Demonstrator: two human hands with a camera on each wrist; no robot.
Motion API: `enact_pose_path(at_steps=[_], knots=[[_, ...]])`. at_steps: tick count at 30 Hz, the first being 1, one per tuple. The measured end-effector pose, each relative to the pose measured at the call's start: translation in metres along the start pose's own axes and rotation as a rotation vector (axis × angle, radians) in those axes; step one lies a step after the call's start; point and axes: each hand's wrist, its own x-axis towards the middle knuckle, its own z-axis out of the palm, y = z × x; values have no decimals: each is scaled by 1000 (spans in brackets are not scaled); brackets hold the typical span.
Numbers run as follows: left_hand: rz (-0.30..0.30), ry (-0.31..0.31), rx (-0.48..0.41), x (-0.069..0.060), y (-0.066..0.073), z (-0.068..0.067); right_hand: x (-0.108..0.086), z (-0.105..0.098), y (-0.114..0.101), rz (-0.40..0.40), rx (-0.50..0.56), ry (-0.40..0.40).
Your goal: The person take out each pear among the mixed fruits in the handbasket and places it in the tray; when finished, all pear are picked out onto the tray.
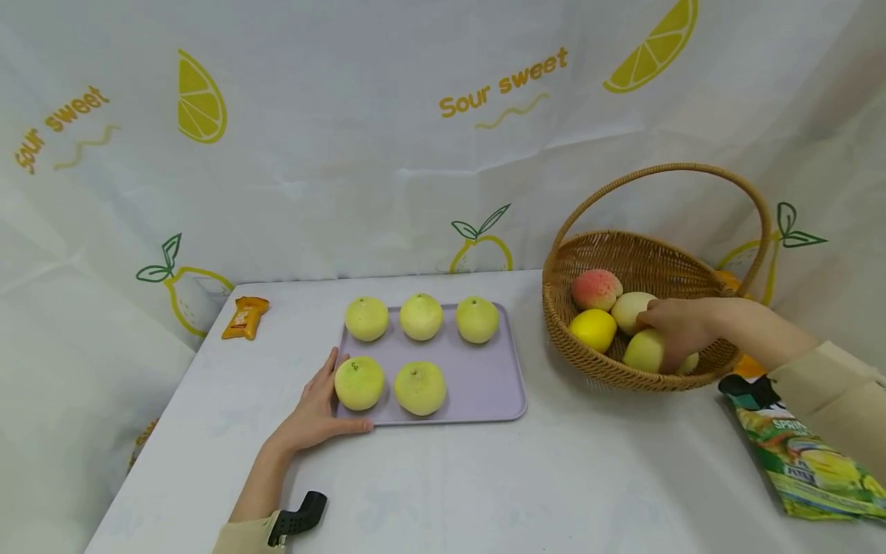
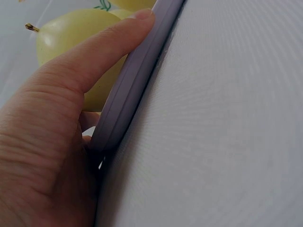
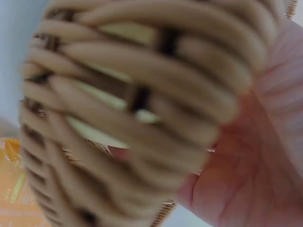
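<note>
My left hand (image 1: 317, 412) lies around the near left corner of a lilac tray (image 1: 477, 385). Its thumb (image 2: 102, 54) stretches along the front rim and the fingers run up the left side, beside a yellow-green pear (image 1: 360, 383). Several such pears stand on the tray in two rows. At the right, my right hand (image 1: 681, 327) reaches into a wicker basket (image 1: 595, 368) and grips a yellow-green pear (image 1: 644, 351); the thumb is hidden. Around it lie a pinkish peach (image 1: 597, 290), a yellow lemon (image 1: 593, 330) and a pale fruit (image 1: 631, 312). Basket weave blocks most of the right wrist view.
An orange snack packet (image 1: 245, 318) lies at the table's far left. A green food packet (image 1: 806, 462) sits at the right under the right forearm. Orange packaging (image 3: 12, 189) shows behind the basket, whose tall handle (image 1: 664, 168) arches above. A printed cloth hangs behind.
</note>
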Motion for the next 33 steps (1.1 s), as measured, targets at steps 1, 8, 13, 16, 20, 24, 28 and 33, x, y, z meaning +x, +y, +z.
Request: enact_pose_path(at_steps=[1,8,13,16,20,24,28,33], knots=[[-2,1,-2,0,0,0,-1,0,0,-7,5,7],[-12,3,0,0,1,0,-10,6,2,-28,109,70],[-12,1,6,0,0,0,-17,14,4,-57,113,201],[-11,-1,3,0,0,0,-20,20,6,-68,120,279],[-9,-2,3,0,0,1,-24,28,7,-59,131,367],[-10,-3,4,0,-1,1,-26,35,6,-31,162,426],[-7,-1,6,0,-3,1,-29,38,4,-9,203,458],[1,-3,2,1,-3,1,-33,39,-2,21,271,488]])
